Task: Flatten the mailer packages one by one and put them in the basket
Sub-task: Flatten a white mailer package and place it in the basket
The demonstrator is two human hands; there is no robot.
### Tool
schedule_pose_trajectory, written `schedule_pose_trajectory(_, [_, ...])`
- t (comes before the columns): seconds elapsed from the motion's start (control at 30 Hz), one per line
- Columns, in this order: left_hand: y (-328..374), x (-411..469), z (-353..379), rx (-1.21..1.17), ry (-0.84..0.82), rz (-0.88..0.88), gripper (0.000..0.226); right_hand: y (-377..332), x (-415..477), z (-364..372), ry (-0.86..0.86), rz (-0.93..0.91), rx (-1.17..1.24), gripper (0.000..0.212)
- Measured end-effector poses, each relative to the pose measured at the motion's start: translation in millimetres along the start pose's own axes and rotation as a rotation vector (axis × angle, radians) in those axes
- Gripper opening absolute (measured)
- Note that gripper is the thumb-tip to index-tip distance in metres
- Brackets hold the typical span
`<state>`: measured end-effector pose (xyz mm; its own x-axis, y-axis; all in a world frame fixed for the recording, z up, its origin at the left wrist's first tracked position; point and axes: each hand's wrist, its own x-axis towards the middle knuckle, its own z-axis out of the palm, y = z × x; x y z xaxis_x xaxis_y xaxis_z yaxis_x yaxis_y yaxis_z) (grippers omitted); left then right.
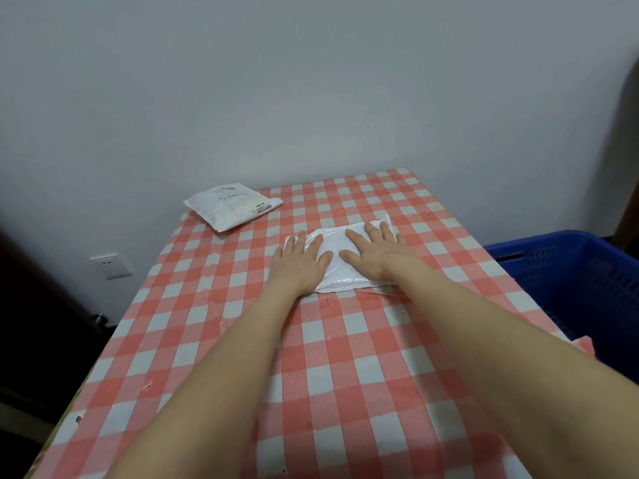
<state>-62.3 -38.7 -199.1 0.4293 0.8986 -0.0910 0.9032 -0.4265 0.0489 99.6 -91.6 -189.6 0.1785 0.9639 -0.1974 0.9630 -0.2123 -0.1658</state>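
Note:
A white mailer package (337, 252) lies flat in the middle of the far half of the table. My left hand (300, 262) presses on its left part with straight fingers. My right hand (375, 250) presses flat on its right part, fingers spread. A second white mailer (232, 206), puffy and printed with dark text, sits at the table's far left corner, away from both hands. The blue plastic basket (567, 267) stands to the right of the table, below its edge.
The table carries a red and white checked cloth (345, 357). A grey wall with a white socket (111, 266) rises behind it. A dark surface lies at the left edge of the view.

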Motion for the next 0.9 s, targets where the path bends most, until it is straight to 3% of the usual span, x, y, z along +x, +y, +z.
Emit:
schedule_pose_trajectory(0.23, [2,-2,-2,0.002,0.006,-0.005,0.058,2,-1,0,0.022,-0.016,0.024,0.063])
schedule_pose_trajectory(0.37, [0,-2,-11,-0.043,-0.016,0.008,0.058,9,-6,-9,0.095,-0.042,0.247,0.056])
schedule_pose_trajectory(0.5, [6,-8,-28,-0.125,0.148,-0.093,0.055,27,-12,-31,0.329,0.201,0.332,0.052])
schedule_pose_trajectory(0.63, [14,-15,-37,-0.042,0.176,-0.203,0.049,39,-29,-43,0.179,0.296,0.302,0.062])
schedule_pose_trajectory(0.77, [18,-18,-35,-0.12,0.177,-0.214,0.046,36,-35,-37,0.114,0.342,0.476,0.066])
schedule_pose_trajectory(0.83, [18,-19,-35,-0.186,0.188,-0.237,0.047,36,-33,-34,0.113,0.341,0.652,0.062])
schedule_pose_trajectory(0.9, [19,-19,-38,-0.249,0.2,-0.27,0.048,38,-31,-34,0.112,0.328,0.788,0.04])
